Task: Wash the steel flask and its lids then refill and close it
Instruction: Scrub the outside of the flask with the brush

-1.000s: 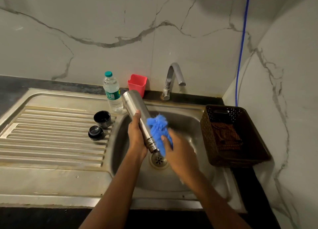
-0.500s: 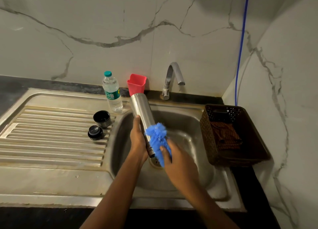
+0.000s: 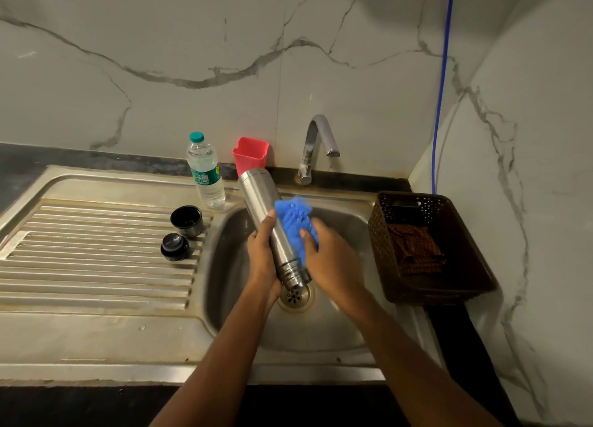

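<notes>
**Flask and scrubber over the sink**

The left hand (image 3: 263, 253) wraps round the steel flask (image 3: 264, 205), which tilts mouth-down just above the drain (image 3: 295, 296) of the sink (image 3: 229, 266). The right hand (image 3: 330, 261) grips a blue scrubber (image 3: 293, 219) pressed against the flask's side. To the left, a black cup lid (image 3: 186, 220) and a black stopper (image 3: 175, 247) rest on the drainboard (image 3: 96, 266). Farther back stand a water bottle (image 3: 205, 173) and the tap (image 3: 316, 144).

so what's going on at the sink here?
A person is scrubbing the outside of the steel flask over the sink basin. The left hand grips the flask, which is tilted with its open mouth down near the drain. The right hand holds a blue scrubber against its side. The two lids, a black cup and a black stopper, sit on the draining board. Refilling and closing are not yet done.
</notes>
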